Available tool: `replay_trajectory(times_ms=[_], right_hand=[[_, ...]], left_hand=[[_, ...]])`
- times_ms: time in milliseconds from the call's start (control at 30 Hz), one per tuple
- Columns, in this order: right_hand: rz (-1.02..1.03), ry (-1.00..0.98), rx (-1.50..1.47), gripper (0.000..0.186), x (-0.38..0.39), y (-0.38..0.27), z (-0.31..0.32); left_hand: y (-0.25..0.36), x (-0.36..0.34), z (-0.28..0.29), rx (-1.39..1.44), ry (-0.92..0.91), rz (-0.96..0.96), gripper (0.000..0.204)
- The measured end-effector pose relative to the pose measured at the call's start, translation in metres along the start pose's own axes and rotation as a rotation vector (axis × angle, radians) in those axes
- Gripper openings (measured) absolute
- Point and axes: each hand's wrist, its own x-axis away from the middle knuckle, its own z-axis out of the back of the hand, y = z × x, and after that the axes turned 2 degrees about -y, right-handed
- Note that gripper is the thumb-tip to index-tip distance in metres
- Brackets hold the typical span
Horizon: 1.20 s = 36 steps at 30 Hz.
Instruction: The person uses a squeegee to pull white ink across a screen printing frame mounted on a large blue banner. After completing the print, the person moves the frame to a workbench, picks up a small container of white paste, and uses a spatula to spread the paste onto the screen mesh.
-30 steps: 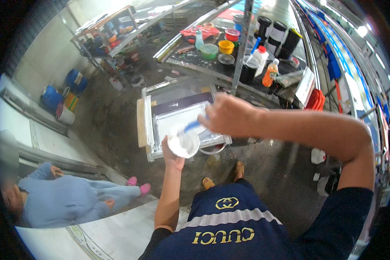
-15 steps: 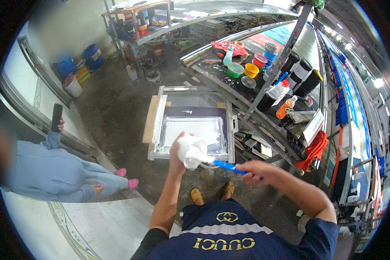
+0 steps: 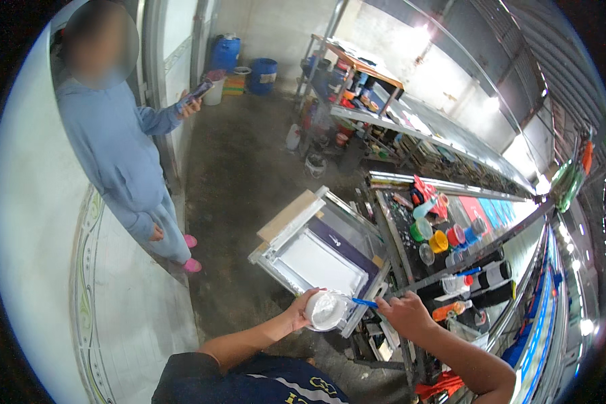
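My left hand [image 3: 299,312] grips a white round tub [image 3: 325,328] from its left side. White paste [image 3: 324,309] fills the inside of the tub and looks thick. My right hand [image 3: 405,315] is closed round the blue handle of a stirring tool [image 3: 364,302]. The tool's far end reaches the tub's right side; its tip is hidden or smeared with white, so its exact kind is unclear. Just beyond the tub, a printing screen frame [image 3: 287,234] lies tilted in view, with a white rectangle and a dark strip inside it.
A person [image 3: 111,145] in light blue stands at the left, holding a phone [image 3: 199,90]. To the right, a dark worktable holds a green-rimmed tub [image 3: 421,230], a yellow tub [image 3: 438,241] and an orange bottle [image 3: 451,310]. A metal post [image 3: 478,254] crosses above it. Blue barrels [image 3: 262,75] stand farther back.
The view has swung, tilting the scene and bringing the person more upright. The tub has turned so its paste-filled mouth shows. Both hands keep their hold.
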Motion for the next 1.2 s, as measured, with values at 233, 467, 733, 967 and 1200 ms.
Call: replay_trajectory(times_ms=[233, 467, 733, 967, 1200], right_hand=[[-0.309, -0.179, -0.711, 0.041, -0.001, -0.006, 0.031], [-0.244, -0.111, -0.489, 0.033, 0.013, -0.039, 0.028], [-0.249, -0.004, -0.455, 0.025, 0.018, -0.046, 0.018], [-0.275, -0.058, -0.413, 0.026, 0.02, -0.046, 0.003], [-0.187, -0.018, -0.223, 0.01, 0.008, -0.041, 0.005]], left_hand=[[0.001, -0.005, -0.003, 0.057, -0.019, -0.175, 0.043], [0.015, -0.017, -0.015, -0.014, -0.004, -0.172, 0.043], [0.029, -0.015, -0.016, -0.083, -0.056, -0.19, 0.045], [0.042, 0.004, -0.044, -0.019, -0.064, -0.129, 0.038], [0.048, 0.002, -0.037, -0.09, -0.085, -0.143, 0.047]])
